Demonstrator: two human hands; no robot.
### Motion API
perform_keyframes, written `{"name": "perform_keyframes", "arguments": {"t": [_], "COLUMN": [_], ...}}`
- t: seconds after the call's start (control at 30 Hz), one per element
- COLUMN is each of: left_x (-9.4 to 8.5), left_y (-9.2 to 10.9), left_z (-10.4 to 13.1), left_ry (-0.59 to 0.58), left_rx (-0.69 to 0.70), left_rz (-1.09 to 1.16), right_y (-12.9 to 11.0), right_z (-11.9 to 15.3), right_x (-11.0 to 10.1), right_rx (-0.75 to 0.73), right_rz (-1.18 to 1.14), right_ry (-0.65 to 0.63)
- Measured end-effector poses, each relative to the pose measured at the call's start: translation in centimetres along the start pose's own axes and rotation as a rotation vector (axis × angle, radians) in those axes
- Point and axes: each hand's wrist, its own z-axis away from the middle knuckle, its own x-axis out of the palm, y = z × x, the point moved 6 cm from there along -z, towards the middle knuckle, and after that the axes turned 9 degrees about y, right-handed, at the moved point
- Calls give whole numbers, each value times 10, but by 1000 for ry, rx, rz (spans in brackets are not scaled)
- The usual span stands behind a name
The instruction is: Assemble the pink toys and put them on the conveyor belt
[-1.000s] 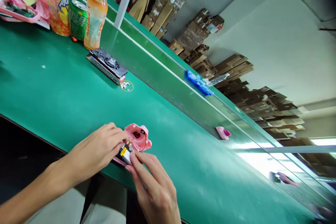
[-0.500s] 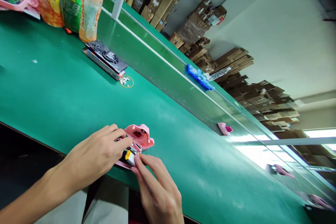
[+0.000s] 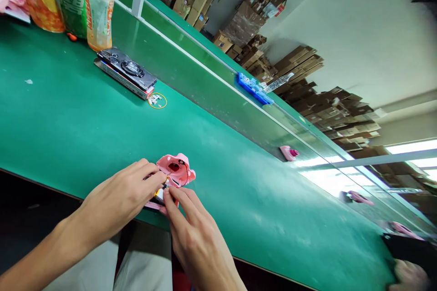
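Observation:
A pink plastic shell (image 3: 186, 174) lies opened near the table's front edge, its hollow inside facing up with thin wires running from it. Beside it, nearer me, is a second pink part holding a small white and yellow battery-like piece (image 3: 160, 194). My left hand (image 3: 124, 191) is closed at the left side of the opened pink item, fingertips on its inner parts. With thumb and fingers pinched on the white and yellow piece, my right hand (image 3: 196, 232) reaches in from the lower right. Fingers partly cover the pieces between the hands.
A dark phone-like object on a box (image 3: 126, 72), a yellow rubber band (image 3: 157, 100) around small white bits, an orange bottle (image 3: 99, 9) and a green can (image 3: 72, 4) stand farther back. Another person's hand (image 3: 409, 275) shows at the lower right.
My right hand has moved left and closer to my left hand, pressing the white and yellow piece further into the pink part. Another person's hand has appeared at the lower right.

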Motion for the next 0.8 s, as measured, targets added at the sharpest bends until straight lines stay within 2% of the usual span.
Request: {"name": "perform_keyframes", "arguments": {"t": [0.1,0.17,0.33,0.4,0.53,0.6,0.67,0.73,0.8], "left_x": [-3,-4,-2,-2,-5,-5,-6,-6,-4], "left_y": [1,4,11,12,9,7,5,5,6], "left_z": [8,16,29,29,30,31,32,32,32], "left_ry": [9,30,108,111,100,78,71,71,69], "left_rx": [-5,16,57,62,44,26,8,4,19], "left_rz": [40,-13,-196,-204,-181,-176,-169,-161,-180], "right_y": [1,6,25,26,34,42,48,51,50], "right_z": [5,8,14,14,28,49,86,135,186], "right_x": [1,1,8,11,4,-1,-7,-15,-25], "right_rx": [37,110,422,482,618,719,836,968,1067], "right_rz": [-44,-168,-435,-446,-380,-334,-259,-105,74], "right_ry": [10,69,331,419,685,751,764,715,598]}}
